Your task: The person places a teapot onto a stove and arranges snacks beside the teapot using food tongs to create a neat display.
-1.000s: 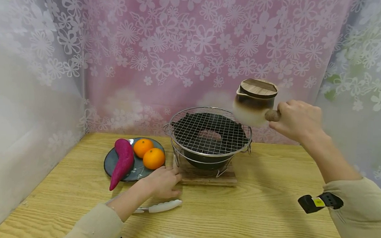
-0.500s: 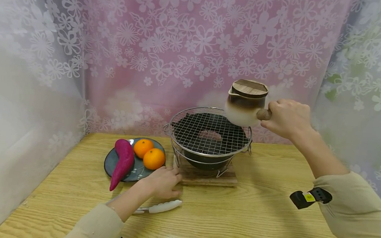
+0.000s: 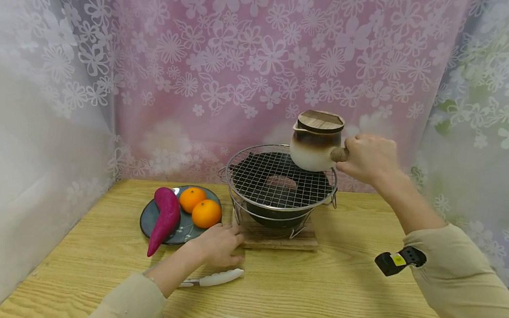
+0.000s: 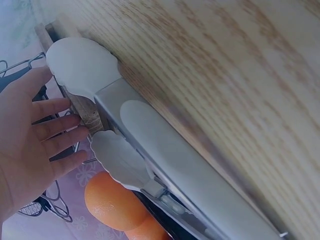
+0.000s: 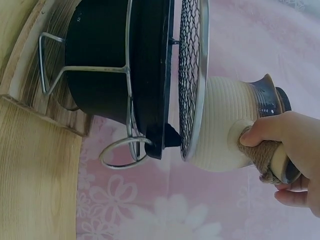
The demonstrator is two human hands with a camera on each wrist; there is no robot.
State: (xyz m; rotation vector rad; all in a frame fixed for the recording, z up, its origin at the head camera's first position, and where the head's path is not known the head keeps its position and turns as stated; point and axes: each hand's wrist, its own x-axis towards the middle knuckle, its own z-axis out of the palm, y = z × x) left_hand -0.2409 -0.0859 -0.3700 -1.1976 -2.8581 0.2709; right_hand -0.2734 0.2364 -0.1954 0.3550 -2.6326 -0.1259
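Observation:
My right hand (image 3: pixel 370 156) grips the twine-wrapped side handle (image 3: pixel 339 155) of a cream and brown ceramic teapot (image 3: pixel 313 153) with a wooden lid. The pot is upright over the right back part of a round wire grill net (image 3: pixel 274 192); whether its base touches the net I cannot tell. The net lies on a black charcoal stove (image 5: pixel 110 60) in a wire stand. My left hand (image 3: pixel 218 244) is by the left front corner of the wooden board (image 3: pixel 275 244) under the stove, fingers extended in the left wrist view. Nearby lie white-tipped tongs (image 4: pixel 170 150), partly hidden under that forearm in the head view.
To the left, a dark plate (image 3: pixel 147 220) bears a purple sweet potato (image 3: pixel 163 219) and two oranges (image 3: pixel 206 213). A pink floral curtain (image 3: pixel 264 72) hangs behind the wooden table (image 3: pixel 316 294), with pale curtains at both sides.
My right hand has carried the teapot leftward and slightly down, from the net's right edge to over the net. The left hand stays where it was.

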